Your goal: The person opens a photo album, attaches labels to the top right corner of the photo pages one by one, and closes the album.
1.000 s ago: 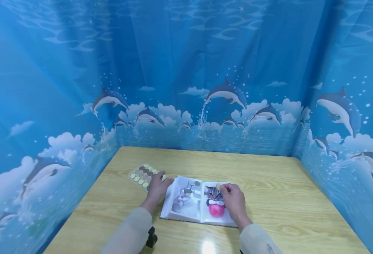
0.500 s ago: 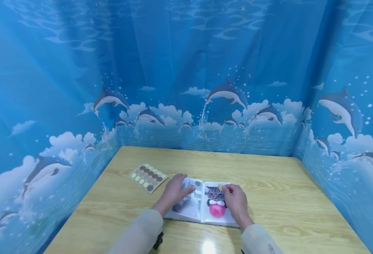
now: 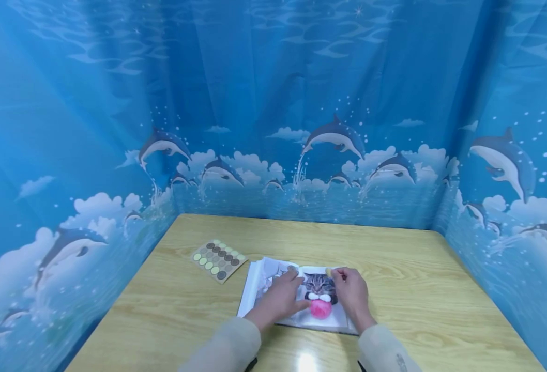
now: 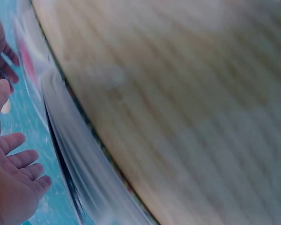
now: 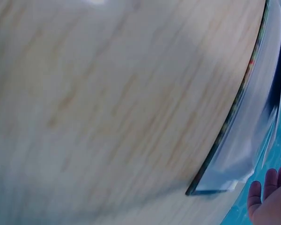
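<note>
A photo album lies spread on the table, showing cat pictures, with a pink ball on the right page. At that page's upper right corner my right hand pinches a small round yellow sticker between thumb and fingertips. My left hand reaches across the left page and the fold, fingers extended and thumb near the pink ball. In the left wrist view, the left hand shows its loose, straight fingers beside the album's page edges. The right wrist view shows only part of the right hand beyond the album's corner.
A sheet of round stickers, yellow, tan and dark brown, lies left of the album. The wooden table meets a blue dolphin-print curtain at the back and both sides.
My left hand has moved right from beside the sticker sheet onto the album, uncovering the sheet. The right hand stays at the page's upper right corner with the sticker.
</note>
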The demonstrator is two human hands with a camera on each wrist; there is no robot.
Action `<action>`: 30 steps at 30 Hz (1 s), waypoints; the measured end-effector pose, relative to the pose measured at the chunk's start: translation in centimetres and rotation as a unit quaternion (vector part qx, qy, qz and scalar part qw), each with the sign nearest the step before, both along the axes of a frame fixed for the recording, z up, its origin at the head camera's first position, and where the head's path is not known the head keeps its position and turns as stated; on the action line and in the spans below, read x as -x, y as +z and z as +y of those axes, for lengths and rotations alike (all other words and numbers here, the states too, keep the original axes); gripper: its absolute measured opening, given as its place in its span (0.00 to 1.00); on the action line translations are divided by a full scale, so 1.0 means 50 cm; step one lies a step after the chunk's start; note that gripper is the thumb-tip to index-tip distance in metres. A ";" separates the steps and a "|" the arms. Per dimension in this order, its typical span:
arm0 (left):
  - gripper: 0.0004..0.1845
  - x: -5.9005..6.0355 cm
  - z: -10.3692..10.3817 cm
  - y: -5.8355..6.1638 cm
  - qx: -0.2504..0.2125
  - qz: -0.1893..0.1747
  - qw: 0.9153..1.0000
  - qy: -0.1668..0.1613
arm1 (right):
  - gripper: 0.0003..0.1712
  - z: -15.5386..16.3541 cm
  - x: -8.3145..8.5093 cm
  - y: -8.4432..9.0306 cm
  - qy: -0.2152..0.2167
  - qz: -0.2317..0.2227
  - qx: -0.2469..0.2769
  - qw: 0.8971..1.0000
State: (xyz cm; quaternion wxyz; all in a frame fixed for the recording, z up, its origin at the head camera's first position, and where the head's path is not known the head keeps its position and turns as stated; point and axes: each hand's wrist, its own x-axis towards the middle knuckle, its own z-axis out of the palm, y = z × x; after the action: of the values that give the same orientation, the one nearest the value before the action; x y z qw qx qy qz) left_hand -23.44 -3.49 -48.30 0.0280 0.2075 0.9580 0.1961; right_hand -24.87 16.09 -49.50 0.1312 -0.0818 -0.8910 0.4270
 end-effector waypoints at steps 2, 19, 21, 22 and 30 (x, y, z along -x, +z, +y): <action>0.38 -0.008 0.008 -0.002 0.006 0.008 1.000 -0.013 | 0.15 0.007 0.003 0.001 -0.001 0.005 -0.011 1.000; 0.34 -0.042 0.041 -0.035 0.090 0.041 0.995 -0.024 | 0.17 0.051 0.029 0.003 -0.005 -0.010 -0.057 0.998; 0.34 -0.041 0.042 -0.038 0.091 0.041 0.995 -0.024 | 0.18 0.054 0.031 0.001 -0.001 -0.015 -0.071 0.997; 0.34 -0.039 0.043 -0.039 0.090 0.041 0.995 -0.024 | 0.18 0.056 0.032 0.000 0.001 -0.018 -0.077 0.997; 0.34 -0.037 0.046 -0.040 0.095 0.040 0.994 -0.024 | 0.17 0.059 0.037 -0.008 0.024 -0.013 -0.132 0.991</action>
State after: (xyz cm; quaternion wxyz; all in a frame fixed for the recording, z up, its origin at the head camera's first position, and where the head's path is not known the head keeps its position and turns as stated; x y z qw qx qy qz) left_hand -21.60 -1.21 -50.31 0.0143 0.2345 0.9673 0.0955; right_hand -26.74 19.01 -49.90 0.1190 -0.0484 -0.9430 0.3071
